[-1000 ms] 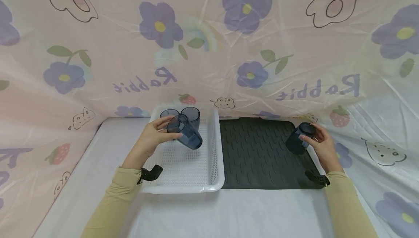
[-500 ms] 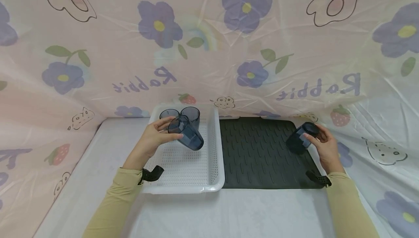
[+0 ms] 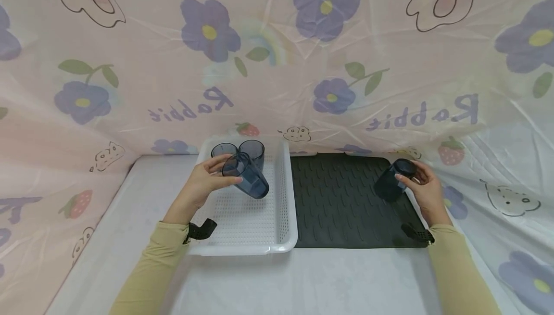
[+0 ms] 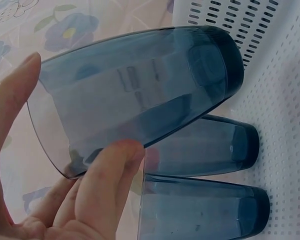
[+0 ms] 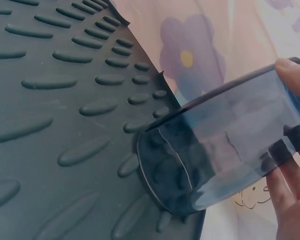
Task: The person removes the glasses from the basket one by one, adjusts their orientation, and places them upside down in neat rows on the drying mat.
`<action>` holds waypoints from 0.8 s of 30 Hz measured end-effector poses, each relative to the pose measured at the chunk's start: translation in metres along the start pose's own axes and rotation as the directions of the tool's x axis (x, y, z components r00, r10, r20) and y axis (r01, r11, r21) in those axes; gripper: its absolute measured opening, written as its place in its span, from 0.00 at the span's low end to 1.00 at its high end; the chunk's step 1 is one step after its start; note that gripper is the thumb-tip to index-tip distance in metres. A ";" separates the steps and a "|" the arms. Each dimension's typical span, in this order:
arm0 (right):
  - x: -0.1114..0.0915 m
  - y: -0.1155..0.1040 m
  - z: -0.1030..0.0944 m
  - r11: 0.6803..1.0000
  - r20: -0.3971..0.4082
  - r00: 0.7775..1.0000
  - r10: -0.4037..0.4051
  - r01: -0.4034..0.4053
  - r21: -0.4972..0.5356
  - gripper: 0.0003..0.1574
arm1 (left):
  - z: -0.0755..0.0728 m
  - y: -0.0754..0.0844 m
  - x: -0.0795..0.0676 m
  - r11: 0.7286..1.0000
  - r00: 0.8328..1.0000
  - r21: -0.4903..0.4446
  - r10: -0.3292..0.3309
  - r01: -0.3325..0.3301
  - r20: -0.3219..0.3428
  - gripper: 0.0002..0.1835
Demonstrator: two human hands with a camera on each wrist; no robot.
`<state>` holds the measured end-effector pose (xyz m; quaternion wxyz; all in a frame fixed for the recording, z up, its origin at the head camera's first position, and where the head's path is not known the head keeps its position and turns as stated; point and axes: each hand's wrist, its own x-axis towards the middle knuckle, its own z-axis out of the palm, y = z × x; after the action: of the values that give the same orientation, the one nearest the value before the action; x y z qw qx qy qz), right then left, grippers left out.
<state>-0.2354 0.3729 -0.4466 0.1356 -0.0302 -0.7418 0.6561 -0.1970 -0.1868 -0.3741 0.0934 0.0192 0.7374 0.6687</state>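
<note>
The left hand pinches a blue see-through cup by its mouth end, with the thumb on the near side and the fingers on the far side, parted only by the cup's width. This cup is tilted above the white basket, its base pointing right and near. Two more blue cups, the left one and the right one, stand side by side in the far part of the basket, mouths up.

The right hand holds another blue cup by its base end, thumb on the near side and fingers around the other side. That cup is tilted with its base up, its mouth facing down and left over the far right part of the dark ridged mat; whether the rim touches the mat, I cannot tell. The mat lies just right of the basket on the white table, before a flowered curtain.
</note>
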 end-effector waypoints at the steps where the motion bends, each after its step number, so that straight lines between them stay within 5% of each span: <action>1: 0.000 0.000 0.000 1.000 -0.003 1.000 -0.001 0.001 -0.003 0.40 | 0.000 0.000 0.000 1.000 1.000 0.000 -0.002 0.002 -0.002 0.42; 24: 0.002 -0.002 -0.004 0.997 0.021 1.000 -0.006 0.007 -0.071 0.42 | 0.003 0.000 0.002 0.999 1.000 -0.045 0.010 -0.010 0.010 0.42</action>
<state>-0.2361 0.3770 -0.4440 0.1288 -0.0258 -0.7661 0.6292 -0.1984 -0.1839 -0.3749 0.0943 0.0243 0.7216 0.6854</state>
